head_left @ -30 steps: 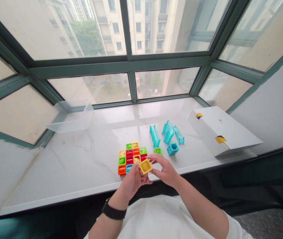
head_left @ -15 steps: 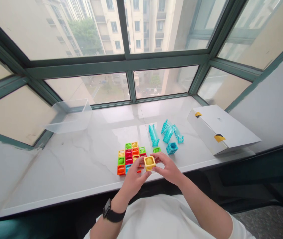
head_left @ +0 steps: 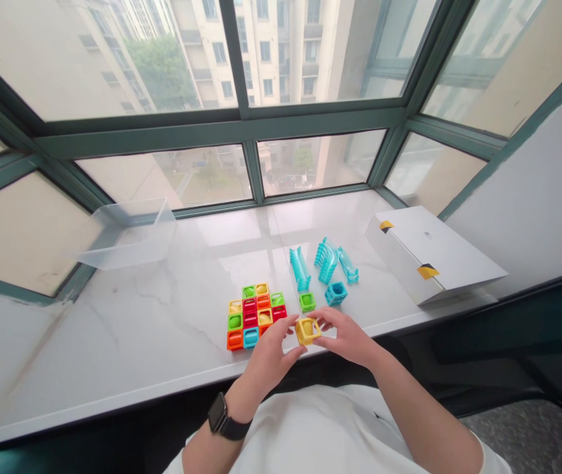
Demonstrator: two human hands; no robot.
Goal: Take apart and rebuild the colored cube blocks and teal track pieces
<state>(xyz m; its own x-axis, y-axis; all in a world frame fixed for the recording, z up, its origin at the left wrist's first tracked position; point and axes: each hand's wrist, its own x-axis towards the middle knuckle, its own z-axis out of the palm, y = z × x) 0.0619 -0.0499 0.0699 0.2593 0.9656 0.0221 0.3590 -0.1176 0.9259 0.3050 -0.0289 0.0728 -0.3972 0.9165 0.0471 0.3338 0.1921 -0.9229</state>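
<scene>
A yellow cube block [head_left: 307,331] with a hollow front is held above the sill's front edge, turned slightly at an angle. My right hand [head_left: 345,337] grips its right side between thumb and fingers. On its left side, the thumb and forefinger of my left hand [head_left: 272,352] are closed against it. Under and beyond my left hand lies a group of coloured cube blocks [head_left: 250,319] in red, green, orange, yellow and blue, partly hidden by that hand. Just beyond the held block sit a single green block [head_left: 307,302] and a blue block [head_left: 336,293].
Clear teal track pieces [head_left: 327,260], two straight and one curved, lie behind the loose blocks. At the far left stands a transparent plastic bin [head_left: 135,253]. To the right is a white box [head_left: 439,250] with yellow-black tabs. Windows border the white sill [head_left: 162,316].
The yellow block has tilted and turned between my hands, moving slightly right. Both hands have shifted a little with it. The view has swung slightly to the right.
</scene>
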